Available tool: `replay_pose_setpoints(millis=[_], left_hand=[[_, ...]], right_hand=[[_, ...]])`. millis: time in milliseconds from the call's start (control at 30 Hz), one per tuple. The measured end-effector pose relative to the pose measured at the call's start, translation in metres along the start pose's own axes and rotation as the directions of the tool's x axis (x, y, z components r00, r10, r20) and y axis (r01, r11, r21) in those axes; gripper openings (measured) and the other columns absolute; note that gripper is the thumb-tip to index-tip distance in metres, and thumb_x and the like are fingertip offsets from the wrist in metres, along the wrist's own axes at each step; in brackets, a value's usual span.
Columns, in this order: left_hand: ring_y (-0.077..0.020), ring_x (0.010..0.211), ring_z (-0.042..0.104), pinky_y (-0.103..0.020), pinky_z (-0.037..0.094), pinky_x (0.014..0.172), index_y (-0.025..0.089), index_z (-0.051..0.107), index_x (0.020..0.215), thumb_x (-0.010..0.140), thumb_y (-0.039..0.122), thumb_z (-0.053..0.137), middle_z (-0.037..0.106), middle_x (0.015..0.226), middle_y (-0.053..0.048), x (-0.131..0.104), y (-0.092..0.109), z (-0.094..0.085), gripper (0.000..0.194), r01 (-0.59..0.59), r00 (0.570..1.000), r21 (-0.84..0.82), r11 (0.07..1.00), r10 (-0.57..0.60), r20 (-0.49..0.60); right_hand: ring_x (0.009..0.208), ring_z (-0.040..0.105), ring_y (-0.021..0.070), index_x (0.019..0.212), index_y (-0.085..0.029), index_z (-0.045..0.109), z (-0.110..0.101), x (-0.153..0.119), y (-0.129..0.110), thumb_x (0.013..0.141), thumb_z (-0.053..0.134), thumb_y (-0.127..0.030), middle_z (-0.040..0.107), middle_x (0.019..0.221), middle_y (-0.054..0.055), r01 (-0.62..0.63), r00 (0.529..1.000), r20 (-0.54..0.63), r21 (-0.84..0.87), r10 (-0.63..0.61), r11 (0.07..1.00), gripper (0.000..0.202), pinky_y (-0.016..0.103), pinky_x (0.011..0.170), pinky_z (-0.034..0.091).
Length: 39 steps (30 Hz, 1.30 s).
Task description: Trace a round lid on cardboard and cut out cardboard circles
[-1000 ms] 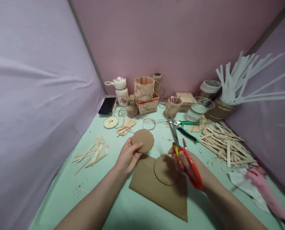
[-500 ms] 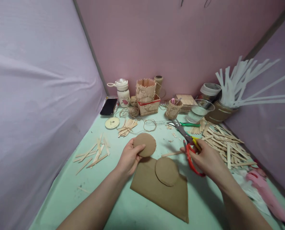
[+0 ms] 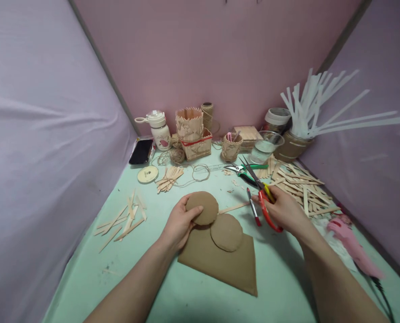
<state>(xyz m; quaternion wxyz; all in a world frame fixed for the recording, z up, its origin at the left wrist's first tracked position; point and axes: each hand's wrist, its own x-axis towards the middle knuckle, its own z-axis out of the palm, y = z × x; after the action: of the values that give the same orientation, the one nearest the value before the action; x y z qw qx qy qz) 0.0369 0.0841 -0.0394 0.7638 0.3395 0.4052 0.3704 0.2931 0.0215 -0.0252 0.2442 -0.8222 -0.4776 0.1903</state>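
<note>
My left hand (image 3: 179, 222) pinches a round brown cardboard disc (image 3: 204, 207), thumb on top and fingers beneath. A second cardboard disc (image 3: 227, 232) lies on a larger sheet of brown cardboard (image 3: 220, 264), just right of and below the held one. My right hand (image 3: 283, 208) grips scissors (image 3: 266, 202) with red and yellow handles; their blades are parted and point away toward the back. Left of the scissors is a red-ended pen (image 3: 252, 207), close to my right fingertips. A thin wooden stick (image 3: 234, 208) lies behind the discs.
Loose wooden sticks lie at the left (image 3: 129, 220) and in a pile at the right (image 3: 302, 186). Green-handled pruners (image 3: 245, 172) are behind the scissors. A pink glue gun (image 3: 354, 246) rests at the right. Woven baskets (image 3: 196, 146), a bottle (image 3: 160, 134) and a water bowl (image 3: 265, 150) stand behind.
The camera view has shifted, moving most things left in the picture. The scissors have turned a little more upright, and the pen beside them now shows in full. Both hands keep their holds.
</note>
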Motion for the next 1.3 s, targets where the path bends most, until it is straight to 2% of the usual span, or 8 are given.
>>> replay_pose_setpoints(millis=[133, 267, 400, 533, 733, 867, 1033, 1300], left_hand=[[-0.0214, 0.088, 0.068, -0.033, 0.057, 0.079, 0.012, 0.062, 0.11, 0.07, 0.016, 0.076, 0.071, 0.103, -0.012, 0.003, 0.003, -0.002, 0.042, -0.007, 0.999, -0.069, 0.998, 0.009, 0.039], [-0.0179, 0.086, 0.067, -0.03, 0.057, 0.079, 0.011, 0.066, 0.104, 0.071, 0.013, 0.076, 0.072, 0.1, -0.01, 0.001, 0.01, -0.001, 0.035, -0.033, 0.999, -0.164, 0.986, 0.035, 0.008], [-0.0174, 0.085, 0.067, -0.03, 0.058, 0.078, 0.014, 0.064, 0.109, 0.07, 0.011, 0.076, 0.072, 0.097, -0.008, -0.003, 0.018, 0.001, 0.04, -0.047, 0.998, -0.242, 0.969, 0.037, -0.044], [-0.0165, 0.084, 0.067, -0.03, 0.057, 0.077, 0.016, 0.06, 0.119, 0.072, 0.01, 0.074, 0.071, 0.097, -0.007, -0.009, 0.027, 0.0, 0.05, -0.072, 0.997, -0.245, 0.967, 0.067, -0.031], [-0.0186, 0.089, 0.066, -0.03, 0.056, 0.078, 0.016, 0.06, 0.115, 0.073, 0.017, 0.076, 0.07, 0.105, -0.009, -0.018, 0.038, 0.001, 0.045, -0.1, 0.994, -0.138, 0.985, 0.104, 0.024], [-0.0177, 0.088, 0.065, -0.028, 0.055, 0.076, 0.016, 0.062, 0.111, 0.071, 0.019, 0.078, 0.069, 0.106, -0.009, -0.021, 0.056, 0.013, 0.043, -0.123, 0.989, -0.038, 0.992, 0.126, 0.072], [-0.0166, 0.085, 0.063, -0.028, 0.055, 0.072, 0.016, 0.063, 0.106, 0.069, 0.018, 0.079, 0.068, 0.104, -0.008, -0.012, 0.081, 0.039, 0.041, -0.165, 0.976, 0.061, 0.984, 0.155, 0.151], [-0.0191, 0.089, 0.063, -0.032, 0.055, 0.075, 0.015, 0.062, 0.107, 0.067, 0.017, 0.079, 0.066, 0.109, -0.01, 0.01, 0.072, 0.069, 0.044, -0.152, 0.975, 0.086, 0.985, 0.135, 0.174]], right_hand=[[0.053, 0.042, 0.012, 0.08, -0.02, 0.051, 0.013, -0.015, -0.015, 0.078, 0.058, -0.052, 0.047, 0.064, -0.004, 0.007, 0.976, 0.195, 0.41, -0.095, 0.912, 0.032, 0.023, 0.049, 0.032], [0.051, 0.034, 0.0099, 0.095, -0.019, 0.053, 0.03, -0.034, -0.021, 0.087, 0.051, -0.056, 0.039, 0.062, -0.006, -0.056, 0.906, 0.354, 0.646, -0.234, 0.761, 0.038, 0.022, 0.047, 0.028], [0.063, 0.045, 0.0134, 0.105, -0.019, 0.053, 0.036, -0.053, -0.027, 0.085, 0.05, -0.067, 0.05, 0.077, 0.0, -0.008, 0.843, 0.387, 0.702, -0.372, 0.712, 0.052, 0.025, 0.056, 0.039], [0.08, 0.05, 0.0182, 0.109, -0.02, 0.05, 0.033, -0.068, -0.039, 0.083, 0.046, -0.073, 0.053, 0.093, 0.005, 0.032, 0.76, 0.428, 0.727, -0.489, 0.686, 0.059, 0.029, 0.07, 0.045], [0.084, 0.05, 0.0207, 0.11, -0.021, 0.045, 0.032, -0.083, -0.044, 0.081, 0.043, -0.077, 0.053, 0.095, 0.006, 0.054, 0.702, 0.484, 0.696, -0.523, 0.716, 0.064, 0.035, 0.078, 0.047], [0.091, 0.053, 0.0236, 0.109, -0.02, 0.045, 0.03, -0.085, -0.041, 0.08, 0.041, -0.079, 0.054, 0.101, 0.009, 0.059, 0.691, 0.491, 0.693, -0.531, 0.718, 0.065, 0.039, 0.083, 0.048], [0.101, 0.053, 0.0256, 0.118, -0.02, 0.044, 0.024, -0.083, -0.039, 0.081, 0.041, -0.078, 0.053, 0.107, 0.011, 0.047, 0.723, 0.42, 0.762, -0.549, 0.646, 0.068, 0.041, 0.091, 0.045], [0.08, 0.05, 0.0185, 0.119, -0.019, 0.043, 0.013, -0.076, -0.036, 0.082, 0.033, -0.079, 0.051, 0.099, 0.007, 0.074, 0.77, 0.381, 0.744, -0.513, 0.664, 0.071, 0.033, 0.071, 0.046]])
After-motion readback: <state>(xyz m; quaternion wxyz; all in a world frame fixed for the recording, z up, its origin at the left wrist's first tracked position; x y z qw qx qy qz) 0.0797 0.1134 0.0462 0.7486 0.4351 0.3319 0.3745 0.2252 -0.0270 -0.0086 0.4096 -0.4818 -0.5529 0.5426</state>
